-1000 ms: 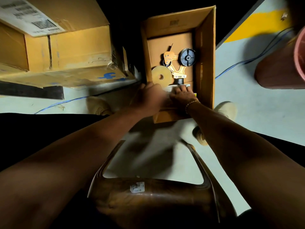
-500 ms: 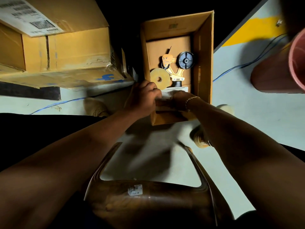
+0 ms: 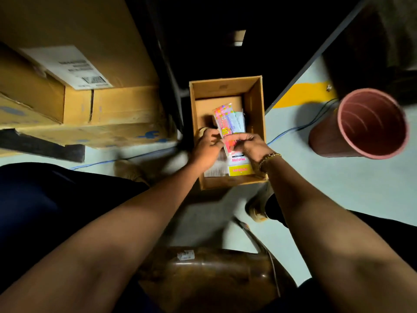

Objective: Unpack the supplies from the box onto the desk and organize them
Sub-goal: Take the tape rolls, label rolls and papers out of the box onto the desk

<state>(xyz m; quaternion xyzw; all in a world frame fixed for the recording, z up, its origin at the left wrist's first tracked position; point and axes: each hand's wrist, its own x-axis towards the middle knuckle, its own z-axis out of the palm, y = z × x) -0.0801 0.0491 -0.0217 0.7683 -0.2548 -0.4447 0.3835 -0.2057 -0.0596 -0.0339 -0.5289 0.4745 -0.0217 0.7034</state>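
So this is the pulling-stuff-out stage. The small cardboard box (image 3: 257,105) sits open on the floor (image 3: 327,188) and both hands are down in it. The right hand (image 3: 250,145) pinches the near end of a colourful packet (image 3: 228,119) between thumb and curled fingers. The left hand (image 3: 208,146) has its fingers curled onto the packet's left edge. The packet is tilted up, partly above the box rim, so I'd say it's mid-lift.

More is lying in the near end of the box: a white pack (image 3: 237,159) and a yellow pack (image 3: 239,170) right under the hands. So the task looks far from done.

Next move, I'd guess: lift the packet clear of the box walls and up to the worktop, which I can't really make out here.

Stuff in the way: a wooden chair (image 3: 203,274) sits right below the arms, large cartons (image 3: 79,102) crowd the left, and a red bin (image 3: 361,125) is on the right. A blue cable (image 3: 286,131) runs across the floor beside the box, easy to snag.
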